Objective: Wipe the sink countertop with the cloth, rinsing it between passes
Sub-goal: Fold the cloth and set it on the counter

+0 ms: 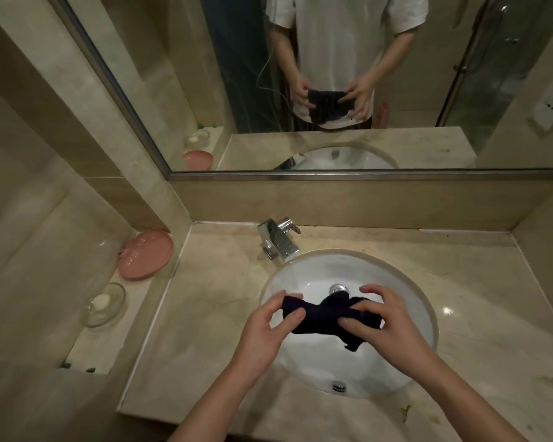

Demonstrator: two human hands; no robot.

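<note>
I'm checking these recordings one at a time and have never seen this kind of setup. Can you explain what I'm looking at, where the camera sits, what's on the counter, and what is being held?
There is no machine here: a person works with bare hands, and the single picture comes from a wide-angle camera on their head, looking forward and down. The left hand and right hand each grip an end of a dark cloth, bunched up over the white sink. A chrome faucet stands behind the basin; I see no water running. The beige countertop around the basin shows dirty marks at the lower right. On a ledge to the left sit a pink dish and a clear glass dish holding something white. The mirror above reflects the person holding the cloth.
</note>
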